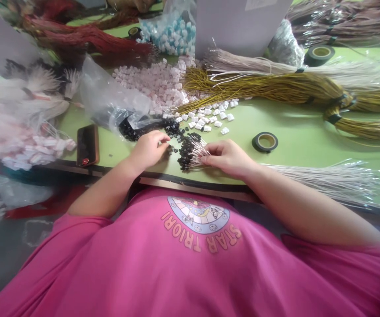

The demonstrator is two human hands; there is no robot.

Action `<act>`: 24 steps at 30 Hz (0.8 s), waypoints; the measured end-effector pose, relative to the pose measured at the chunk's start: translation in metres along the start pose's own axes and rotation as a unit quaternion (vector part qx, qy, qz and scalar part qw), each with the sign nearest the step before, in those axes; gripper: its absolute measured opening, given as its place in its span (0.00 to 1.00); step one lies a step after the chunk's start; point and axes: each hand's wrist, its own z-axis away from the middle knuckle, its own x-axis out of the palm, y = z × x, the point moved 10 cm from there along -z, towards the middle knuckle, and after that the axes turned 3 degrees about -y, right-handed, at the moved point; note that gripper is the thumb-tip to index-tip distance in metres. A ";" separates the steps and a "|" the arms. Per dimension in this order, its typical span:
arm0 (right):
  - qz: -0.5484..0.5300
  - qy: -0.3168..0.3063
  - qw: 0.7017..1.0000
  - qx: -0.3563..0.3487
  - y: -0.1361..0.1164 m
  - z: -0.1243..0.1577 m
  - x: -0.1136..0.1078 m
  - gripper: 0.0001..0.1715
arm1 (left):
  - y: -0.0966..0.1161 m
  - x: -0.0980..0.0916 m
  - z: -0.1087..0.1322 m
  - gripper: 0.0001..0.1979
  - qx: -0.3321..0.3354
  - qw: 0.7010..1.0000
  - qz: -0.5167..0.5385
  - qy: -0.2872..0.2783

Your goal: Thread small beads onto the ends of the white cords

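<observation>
My right hand (228, 157) is closed round a bundle of thin white wires (199, 155), gripping it just behind the ends. Small black plug housings (186, 152) cap those ends in a dense cluster pointing left. The long tails of the wires run out to the right beneath my forearm. Just left of the cluster, my left hand (148, 149) hovers low over the table with its fingers curled in a pinch; anything between the fingertips is too small to make out. Loose black housings (173, 128) lie scattered beside and beyond its fingertips.
Behind my hands lie a plastic bag (111, 94), a heap of white connectors (153, 83) and yellow wire bundles (275, 88). A tape roll (265, 142) sits right of my right hand. A phone (87, 145) rests near the table's front edge (163, 181).
</observation>
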 end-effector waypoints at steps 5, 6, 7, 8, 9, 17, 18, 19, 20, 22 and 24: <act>-0.002 -0.010 1.000 -0.001 -0.001 0.000 0.001 0.11 | -0.003 0.016 -0.012 0.11 0.030 0.995 -0.051 -0.075; 0.001 -0.012 1.000 -0.004 -0.002 0.000 0.002 0.10 | -0.002 0.019 -0.011 0.11 0.035 0.994 -0.057 -0.090; 0.006 -0.013 1.000 -0.006 -0.002 0.000 0.002 0.09 | -0.002 0.021 -0.010 0.11 0.036 0.992 -0.063 -0.101; 0.012 -0.013 1.000 -0.006 -0.002 -0.001 0.002 0.08 | -0.002 0.022 -0.009 0.11 0.036 0.991 -0.066 -0.108; 0.017 -0.012 1.000 -0.005 -0.002 -0.001 0.001 0.08 | -0.002 0.023 -0.008 0.11 0.035 0.991 -0.068 -0.113; 0.029 0.002 1.000 0.001 -0.003 -0.001 0.000 0.11 | 0.001 0.029 -0.009 0.09 0.036 0.988 -0.080 -0.129; 0.032 0.003 0.999 0.000 -0.003 0.000 0.000 0.11 | 0.002 0.028 -0.009 0.08 0.039 0.988 -0.080 -0.126; 0.035 0.004 0.999 -0.001 -0.004 0.000 0.000 0.11 | 0.003 0.025 -0.008 0.08 0.038 0.989 -0.080 -0.120; 0.038 0.005 0.999 -0.002 -0.004 0.000 0.000 0.11 | 0.004 0.021 -0.008 0.08 0.032 0.991 -0.077 -0.107; 0.048 0.006 0.999 -0.001 -0.005 0.000 0.000 0.11 | 0.007 0.009 -0.005 0.08 0.013 0.996 -0.055 -0.068; 0.067 0.011 0.998 0.000 -0.005 0.000 0.000 0.11 | 0.014 -0.002 -0.001 0.07 -0.002 0.999 0.007 -0.031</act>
